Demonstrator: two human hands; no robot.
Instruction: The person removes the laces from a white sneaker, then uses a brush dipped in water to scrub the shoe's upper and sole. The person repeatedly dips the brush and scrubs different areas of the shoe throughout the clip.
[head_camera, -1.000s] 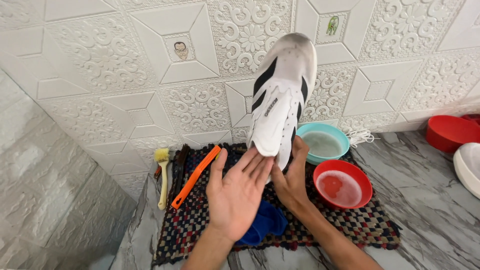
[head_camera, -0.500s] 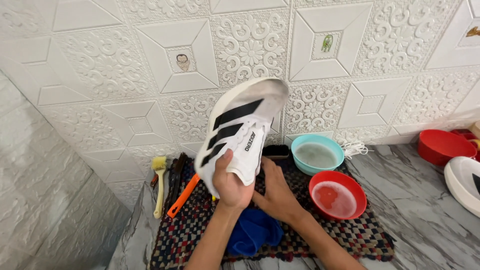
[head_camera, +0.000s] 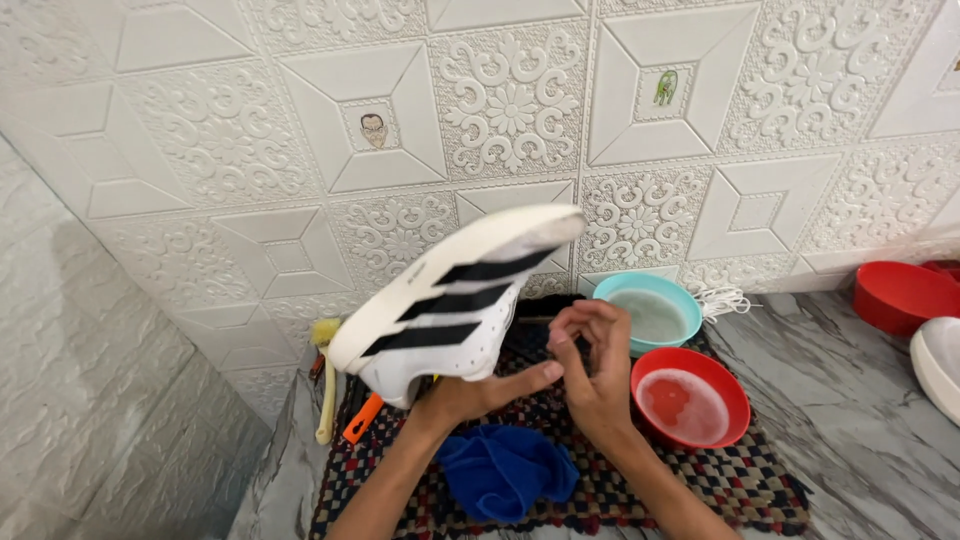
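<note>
Two bare forearms reach up from the bottom edge over a dark, multicoloured woven mat (head_camera: 700, 480) that lies on a grey marbled worktop (head_camera: 860, 420). Nearest the viewer, just below and between the wrists, a crumpled blue cloth (head_camera: 505, 470) sits on the mat.

The left hand (head_camera: 475, 392) grips a white sneaker (head_camera: 450, 300) from underneath, at its heel end, with the thumb stretched out to the right. The shoe is lifted clear of the mat and tilted, its toe pointing up and to the right. Three black stripes slant across its white side, and its pale sole faces upward along the top edge; the toe end looks slightly blurred.

The right hand (head_camera: 595, 365) is just right of the left hand, curled into a loose fist with the fingertips drawn together. It is not touching the shoe, and whether it pinches anything small cannot be told.

Left of the left hand, partly hidden under the shoe, an orange-handled brush (head_camera: 360, 420) and a pale yellow brush (head_camera: 325, 385) lie at the mat's edge.

Right of the right hand, a red bowl (head_camera: 690, 398) holds cloudy water. Just beyond it, a teal bowl (head_camera: 650, 310) also holds murky water, with a bundle of white laces (head_camera: 722, 300) beside it. Farther right, well apart from the hands, stand a second red basin (head_camera: 900, 295) and a white rounded object (head_camera: 938, 355), cut off by the frame.

Behind everything rises a wall of white embossed tiles (head_camera: 510, 100).
</note>
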